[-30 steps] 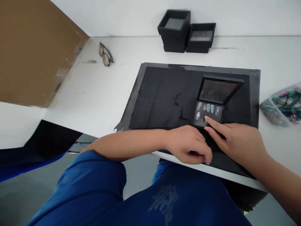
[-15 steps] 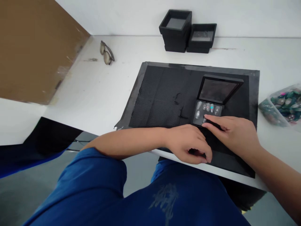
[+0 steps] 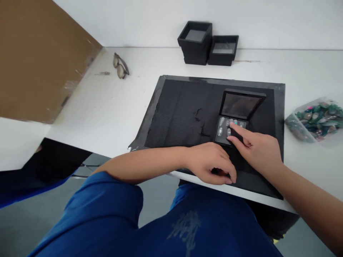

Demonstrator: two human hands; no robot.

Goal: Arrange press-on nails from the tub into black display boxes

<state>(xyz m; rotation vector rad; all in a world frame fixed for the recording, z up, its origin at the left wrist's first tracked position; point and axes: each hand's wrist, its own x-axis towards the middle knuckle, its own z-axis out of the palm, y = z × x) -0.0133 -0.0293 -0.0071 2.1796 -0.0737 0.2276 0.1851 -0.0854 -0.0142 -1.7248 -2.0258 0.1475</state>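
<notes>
An open black case (image 3: pixel 218 140) with a raised windowed lid (image 3: pixel 239 105) stands on the dark mat. Several decorated press-on nails (image 3: pixel 220 131) lie in its base, mostly clear and silvery, one with a turquoise spot. My right hand (image 3: pixel 258 150) reaches in from the right; its index fingertip touches down among the upper nails. Its thumb is apart from the index finger, beside a clear nail (image 3: pixel 229 131) near the middle. My left hand (image 3: pixel 213 164) rests at the mat's front edge, fingers curled and thumb against the index finger. Whatever it may pinch is hidden.
Black stacked trays (image 3: pixel 195 44) and a lower tray (image 3: pixel 223 50) stand by the wall. Glasses (image 3: pixel 120 66) lie at the back left. A clear tub (image 3: pixel 302 130) of many nails sits right of the mat (image 3: pixel 177 110). Brown board (image 3: pixel 40 60) borders the left.
My right index finger has moved up and away from the thumb, and the clear nail now shows beside them. My left hand keeps its pose. The whole view has shifted slightly.
</notes>
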